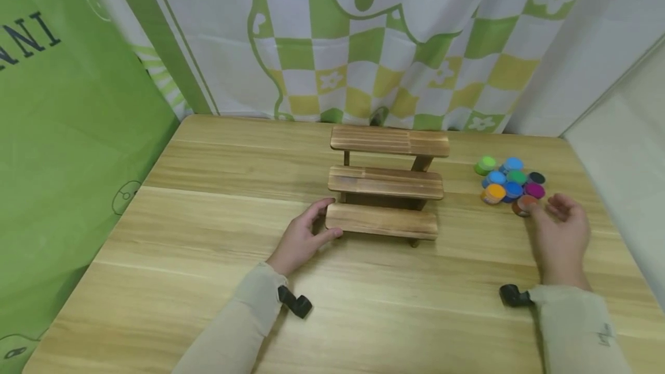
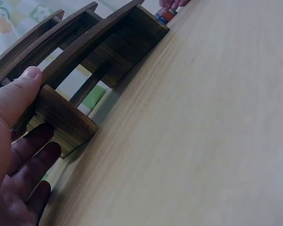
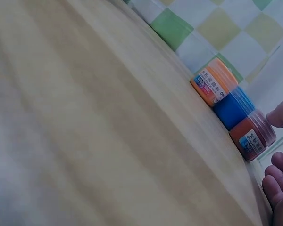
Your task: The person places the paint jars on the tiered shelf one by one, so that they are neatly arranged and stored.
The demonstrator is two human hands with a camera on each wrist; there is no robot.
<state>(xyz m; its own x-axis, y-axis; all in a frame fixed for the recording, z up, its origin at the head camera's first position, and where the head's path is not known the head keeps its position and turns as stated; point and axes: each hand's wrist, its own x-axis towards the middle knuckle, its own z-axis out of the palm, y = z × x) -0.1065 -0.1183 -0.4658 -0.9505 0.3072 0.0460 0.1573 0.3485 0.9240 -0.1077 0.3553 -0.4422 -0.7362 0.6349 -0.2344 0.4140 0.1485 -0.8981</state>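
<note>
A three-tier wooden display stand [image 1: 384, 183] stands on the table. My left hand [image 1: 303, 238] holds the left end of its lowest step, with the thumb [image 2: 26, 82] over the front edge and the other fingers by the side panel [image 2: 61, 117]. On the right, my right hand [image 1: 563, 235] is at a brown paint jar [image 1: 523, 205], its thumb tip right at the lid and its other fingers loosely bent beside it. The brown jar [image 3: 252, 136] stands at the near end of a group of paint jars, close to a blue jar [image 3: 233, 108] and an orange one [image 3: 212, 82].
More jars stand close together behind, among them a light green jar [image 1: 486, 165], a dark green jar [image 1: 516, 178], a purple jar [image 1: 534, 190] and a black jar [image 1: 536, 178]. A checked curtain [image 1: 363, 45] hangs behind the wooden table [image 1: 234, 178], with green cloth [image 1: 73, 131] at the left.
</note>
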